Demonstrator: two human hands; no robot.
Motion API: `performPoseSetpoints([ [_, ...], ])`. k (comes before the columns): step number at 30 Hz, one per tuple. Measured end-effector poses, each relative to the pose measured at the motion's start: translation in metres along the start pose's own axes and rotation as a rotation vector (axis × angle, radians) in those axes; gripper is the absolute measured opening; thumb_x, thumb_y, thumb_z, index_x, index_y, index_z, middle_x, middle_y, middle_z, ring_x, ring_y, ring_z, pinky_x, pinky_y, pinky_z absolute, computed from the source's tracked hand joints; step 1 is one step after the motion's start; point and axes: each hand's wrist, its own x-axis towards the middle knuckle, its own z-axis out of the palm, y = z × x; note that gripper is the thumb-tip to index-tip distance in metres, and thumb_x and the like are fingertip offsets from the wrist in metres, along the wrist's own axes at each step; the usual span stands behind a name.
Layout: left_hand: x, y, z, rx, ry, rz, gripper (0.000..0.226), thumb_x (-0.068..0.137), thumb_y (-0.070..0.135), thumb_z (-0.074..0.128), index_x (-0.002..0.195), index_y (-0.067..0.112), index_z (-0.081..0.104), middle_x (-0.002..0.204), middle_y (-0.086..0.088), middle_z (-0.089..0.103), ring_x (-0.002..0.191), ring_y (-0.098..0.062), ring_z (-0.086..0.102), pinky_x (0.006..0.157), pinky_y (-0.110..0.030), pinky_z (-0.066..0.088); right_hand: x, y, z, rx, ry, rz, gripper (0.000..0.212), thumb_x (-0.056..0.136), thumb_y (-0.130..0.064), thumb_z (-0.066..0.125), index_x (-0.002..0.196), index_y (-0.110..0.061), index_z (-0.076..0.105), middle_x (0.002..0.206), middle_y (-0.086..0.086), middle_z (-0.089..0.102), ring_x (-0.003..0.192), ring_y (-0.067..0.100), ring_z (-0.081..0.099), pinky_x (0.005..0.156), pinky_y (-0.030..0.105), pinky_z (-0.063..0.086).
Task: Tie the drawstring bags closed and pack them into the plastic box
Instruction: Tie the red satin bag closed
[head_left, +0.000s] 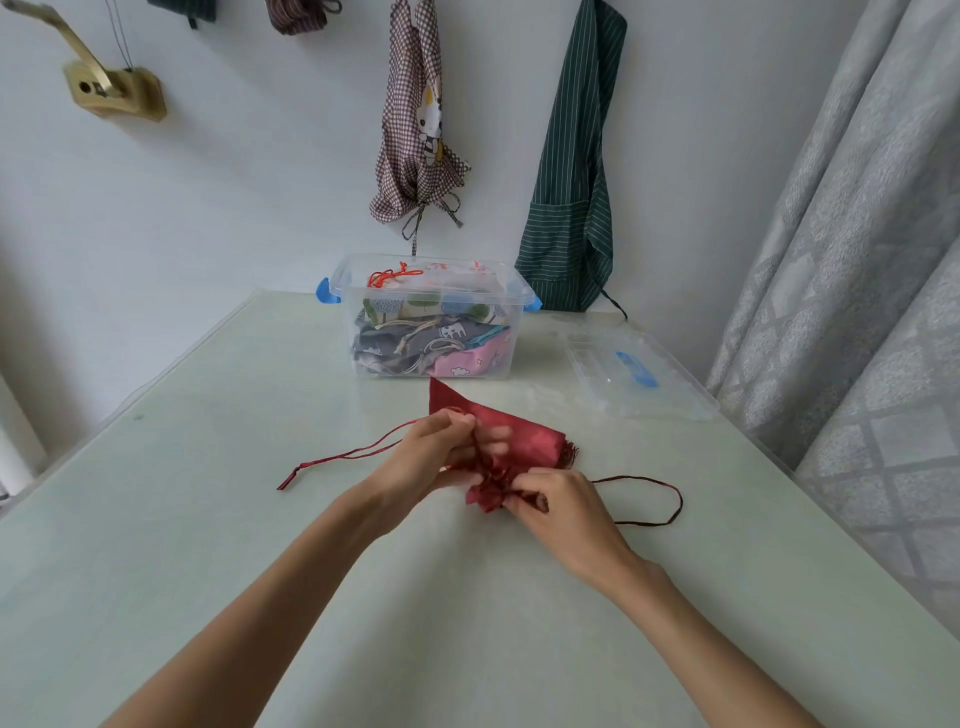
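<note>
A dark red drawstring bag (524, 434) lies on the pale table (208, 493), its gathered mouth pointing toward me. My left hand (431, 457) pinches the cord at the bag's neck, and one red cord end (343, 457) trails off to the left. My right hand (561, 506) grips the bunched mouth and the other cord, which loops away to the right (670, 499). Behind the bag stands the clear plastic box (514, 332) with blue latches, holding several patterned cloth bags.
The box's clear lid (639, 374) with a blue handle lies at the right of the table. Two aprons, checked (415, 130) and green striped (571, 208), hang on the wall behind. A grey curtain (857, 260) hangs close along the table's right edge.
</note>
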Motion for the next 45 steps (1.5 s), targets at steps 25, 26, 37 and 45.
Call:
performPoseSetpoints([
  [25, 0.035, 0.019, 0.004, 0.659, -0.296, -0.016, 0.016, 0.086, 0.016, 0.061, 0.083, 0.013, 0.077, 0.059, 0.002, 0.048, 0.046, -0.005, 0.031, 0.045, -0.016, 0.024, 0.107, -0.045, -0.096, 0.145, -0.489, 0.288, 0.048, 0.088, -0.049, 0.057, 0.047, -0.025, 0.050, 0.048, -0.018, 0.050, 0.056, -0.004, 0.050, 0.077, 0.017, 0.038],
  [26, 0.039, 0.019, 0.005, 0.659, -0.311, -0.017, 0.020, 0.087, 0.013, 0.059, 0.072, 0.012, 0.073, 0.050, 0.006, 0.041, 0.043, -0.006, 0.028, 0.045, -0.018, 0.023, 0.114, -0.044, -0.095, 0.143, -0.468, 0.291, 0.046, 0.088, -0.050, 0.056, 0.051, -0.022, 0.052, 0.051, -0.015, 0.053, 0.059, -0.002, 0.049, 0.080, 0.018, 0.039],
  [37, 0.055, 0.003, -0.009, 0.606, -0.352, -0.002, 0.025, 0.096, 0.025, 0.051, 0.091, 0.016, 0.074, 0.093, -0.016, 0.063, 0.058, -0.004, 0.043, 0.048, -0.011, 0.036, 0.171, -0.069, -0.053, 0.560, -0.460, 0.398, 0.035, 0.094, -0.043, 0.050, 0.099, -0.014, 0.068, 0.093, 0.003, 0.069, 0.078, 0.011, 0.064, 0.080, 0.024, 0.047],
  [45, 0.059, 0.014, -0.035, 0.271, -0.130, 0.018, 0.031, 0.095, 0.030, 0.051, 0.106, 0.009, 0.072, 0.085, -0.004, 0.055, 0.066, -0.004, 0.050, 0.062, -0.016, 0.047, 0.123, -0.028, -0.040, 0.063, -0.034, 0.447, 0.057, 0.089, -0.055, 0.046, 0.089, -0.004, 0.071, 0.091, 0.015, 0.072, 0.086, 0.029, 0.067, 0.087, 0.040, 0.052],
])
